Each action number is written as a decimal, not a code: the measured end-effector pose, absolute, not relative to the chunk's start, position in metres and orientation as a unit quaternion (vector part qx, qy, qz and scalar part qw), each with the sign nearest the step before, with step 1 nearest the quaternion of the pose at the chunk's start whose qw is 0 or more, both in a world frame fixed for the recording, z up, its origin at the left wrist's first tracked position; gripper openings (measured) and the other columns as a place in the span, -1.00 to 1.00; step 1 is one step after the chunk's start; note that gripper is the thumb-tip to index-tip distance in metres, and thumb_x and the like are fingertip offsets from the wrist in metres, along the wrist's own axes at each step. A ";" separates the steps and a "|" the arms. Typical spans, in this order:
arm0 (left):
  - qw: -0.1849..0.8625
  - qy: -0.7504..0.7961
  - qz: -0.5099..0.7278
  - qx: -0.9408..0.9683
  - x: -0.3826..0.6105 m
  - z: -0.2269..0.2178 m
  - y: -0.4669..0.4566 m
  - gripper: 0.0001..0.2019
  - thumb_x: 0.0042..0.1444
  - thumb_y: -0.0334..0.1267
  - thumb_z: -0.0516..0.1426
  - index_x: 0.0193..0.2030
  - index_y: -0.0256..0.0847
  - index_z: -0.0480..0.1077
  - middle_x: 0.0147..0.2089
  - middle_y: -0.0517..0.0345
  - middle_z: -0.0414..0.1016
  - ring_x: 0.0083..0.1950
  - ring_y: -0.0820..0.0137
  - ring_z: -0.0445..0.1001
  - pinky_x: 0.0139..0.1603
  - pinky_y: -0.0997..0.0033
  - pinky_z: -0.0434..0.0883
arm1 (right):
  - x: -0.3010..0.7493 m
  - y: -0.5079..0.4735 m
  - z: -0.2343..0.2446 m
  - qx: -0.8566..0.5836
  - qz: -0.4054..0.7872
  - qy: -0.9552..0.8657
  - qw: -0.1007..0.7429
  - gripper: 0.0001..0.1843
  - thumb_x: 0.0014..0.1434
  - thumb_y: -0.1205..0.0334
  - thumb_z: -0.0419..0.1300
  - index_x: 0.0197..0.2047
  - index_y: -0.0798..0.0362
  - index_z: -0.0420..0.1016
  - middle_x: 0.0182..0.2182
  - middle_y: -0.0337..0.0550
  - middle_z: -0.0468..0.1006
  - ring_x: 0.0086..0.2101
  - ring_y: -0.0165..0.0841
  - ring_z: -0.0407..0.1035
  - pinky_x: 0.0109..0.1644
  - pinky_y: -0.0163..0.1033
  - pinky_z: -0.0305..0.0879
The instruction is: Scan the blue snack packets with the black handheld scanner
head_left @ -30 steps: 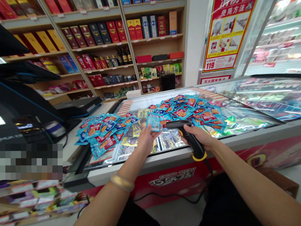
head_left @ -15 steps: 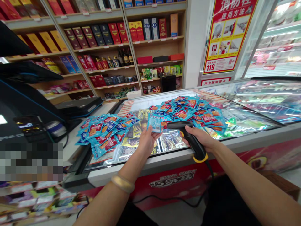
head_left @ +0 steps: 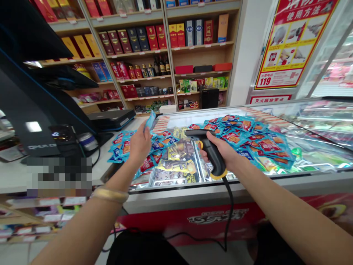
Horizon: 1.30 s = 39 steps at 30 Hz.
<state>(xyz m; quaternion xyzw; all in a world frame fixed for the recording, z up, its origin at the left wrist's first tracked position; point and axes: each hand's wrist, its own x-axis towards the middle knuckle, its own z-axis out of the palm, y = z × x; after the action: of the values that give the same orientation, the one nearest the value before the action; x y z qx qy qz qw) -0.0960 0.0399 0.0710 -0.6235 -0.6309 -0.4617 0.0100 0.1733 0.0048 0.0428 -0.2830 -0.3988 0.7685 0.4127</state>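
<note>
A small shop's wooden shelving [head_left: 198,45] fills the far wall with boxed liquor and gift sets, and a black till monitor [head_left: 30,103] stands on the white bench [head_left: 16,176] at left. Right of the shelves hangs a red-and-yellow poster [head_left: 292,48] headed 使用方法, with a large 119 near its foot; a small sign [head_left: 270,99] below it reads 灭火器放置点. Nearest the person is a glass-topped chest freezer [head_left: 220,191], whose red front panel [head_left: 193,221] carries a logo that looks like 巧乐兹. Two heaps of blue-and-red snack packets [head_left: 261,140] lie on its glass, left and right, with yellow packets [head_left: 176,162] showing between them below. The left hand [head_left: 140,144], a gold bangle [head_left: 110,195] on its wrist, is narrowly pinched on a blue packet [head_left: 149,120], raised edge-on above the left heap. The right hand [head_left: 220,147] is wrapped firmly round the handle of a black, yellow-banded barcode scanner [head_left: 211,151], its nose aimed left, near the packet. Holding the packet by one edge seems best, since that leaves its printed face uncovered, while the scanner's cable [head_left: 228,217] hangs slack.
</note>
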 end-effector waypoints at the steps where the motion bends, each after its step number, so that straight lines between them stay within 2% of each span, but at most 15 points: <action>1: 0.042 -0.662 -0.414 -0.624 -0.111 0.073 0.042 -0.53 0.29 -0.14 -0.14 0.27 -0.17 0.26 0.09 -0.08 0.49 0.14 0.07 0.42 0.20 0.00 0.27 | 0.160 0.011 0.046 -0.276 0.778 -0.394 0.405 -0.49 0.28 -0.17 -0.02 -0.37 0.12 0.40 -0.63 -0.20 0.36 -0.62 -0.46 0.24 -0.55 -0.41 0.25; 3: 0.072 -0.717 -0.300 -0.625 -0.133 0.070 0.045 -0.49 0.27 -0.02 -0.12 0.31 -0.07 0.21 0.23 -0.12 0.36 0.24 -0.07 0.31 0.23 -0.22 0.16 | 0.135 0.022 0.050 -0.253 0.799 -0.376 0.395 -0.49 0.28 -0.18 -0.03 -0.37 0.12 0.38 -0.63 -0.21 0.35 -0.64 -0.47 0.23 -0.57 -0.41 0.24; 6: 0.039 -0.768 -0.141 -0.623 -0.149 0.052 0.045 -0.32 0.12 0.25 -0.04 0.33 0.03 0.17 0.42 -0.12 0.04 0.37 -0.26 0.04 0.21 -0.45 0.00 | 0.105 0.034 0.052 -0.252 0.821 -0.344 0.379 -0.47 0.30 -0.19 -0.09 -0.36 0.11 0.36 -0.65 -0.22 0.34 -0.66 -0.47 0.23 -0.59 -0.41 0.22; 9: 0.032 -0.780 -0.091 -0.618 -0.151 0.032 0.044 -0.20 0.05 0.35 -0.05 0.40 0.09 0.00 0.48 -0.06 -0.18 0.42 -0.26 -0.14 0.23 -0.46 -0.05 | 0.090 0.040 0.048 -0.266 0.829 -0.326 0.368 -0.47 0.33 -0.15 -0.12 -0.35 0.13 0.35 -0.68 -0.20 0.35 -0.67 -0.45 0.24 -0.62 -0.41 0.21; 11: 0.050 -0.777 -0.087 -0.621 -0.151 0.025 0.047 -0.20 0.06 0.36 -0.08 0.41 0.13 -0.07 0.49 -0.03 -0.22 0.43 -0.22 -0.18 0.24 -0.46 -0.08 | 0.088 0.042 0.044 -0.276 0.830 -0.318 0.366 -0.48 0.33 -0.14 -0.12 -0.34 0.13 0.36 -0.68 -0.19 0.35 -0.67 -0.44 0.25 -0.63 -0.42 0.20; 20: 0.056 -0.774 -0.077 -0.627 -0.158 0.033 0.065 -0.22 0.09 0.32 -0.08 0.41 0.11 -0.07 0.49 -0.03 -0.23 0.44 -0.22 -0.19 0.27 -0.41 -0.11 | 0.092 0.043 0.036 -0.270 0.845 -0.275 0.372 -0.44 0.31 -0.20 -0.12 -0.36 0.12 0.35 -0.68 -0.19 0.34 -0.67 -0.45 0.23 -0.63 -0.42 0.19; 25: 0.113 -0.757 -0.123 -0.632 -0.157 0.037 0.056 -0.22 0.13 0.26 -0.07 0.42 -0.03 -0.06 0.47 -0.12 -0.15 0.43 -0.23 -0.18 0.28 -0.43 -0.19 | 0.102 0.033 0.047 -0.246 0.845 -0.286 0.379 -0.44 0.31 -0.20 -0.12 -0.36 0.12 0.35 -0.66 -0.20 0.34 -0.66 -0.46 0.23 -0.63 -0.42 0.18; 30: 0.155 -0.701 -0.205 -0.665 -0.124 0.043 0.044 -0.31 0.19 0.11 -0.02 0.39 -0.15 0.03 0.44 -0.19 -0.04 0.44 -0.12 -0.12 0.31 -0.35 -0.10 | 0.145 0.019 0.052 -0.217 0.833 -0.307 0.405 -0.45 0.32 -0.18 -0.14 -0.35 0.11 0.37 -0.64 -0.22 0.31 -0.64 -0.46 0.20 -0.61 -0.42 0.16; 35: 0.094 -0.566 -0.239 -0.784 -0.053 0.035 0.036 -0.35 0.18 0.02 0.05 0.35 -0.21 0.08 0.40 -0.19 0.08 0.40 0.05 0.06 0.36 -0.19 -0.02 | 0.213 -0.001 0.037 -0.254 0.791 -0.300 0.469 -0.49 0.29 -0.18 -0.07 -0.33 0.10 0.39 -0.62 -0.19 0.32 -0.61 -0.43 0.22 -0.55 -0.39 0.22; 39: 0.010 -0.468 -0.198 -0.861 0.009 0.018 0.032 -0.33 0.16 0.01 0.09 0.36 -0.19 0.05 0.40 -0.17 0.09 0.39 0.11 0.10 0.37 -0.09 0.03 | 0.253 -0.016 0.023 -0.287 0.769 -0.270 0.504 -0.54 0.27 -0.16 -0.02 -0.31 0.09 0.41 -0.63 -0.20 0.30 -0.61 -0.43 0.21 -0.56 -0.38 0.22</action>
<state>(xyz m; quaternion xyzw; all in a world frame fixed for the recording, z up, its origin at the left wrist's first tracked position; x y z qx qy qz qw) 0.0093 0.0318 0.0185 -0.8612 -0.4680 -0.1979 0.0095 0.2529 -0.0161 0.0229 -0.2867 -0.2700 0.7686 0.5041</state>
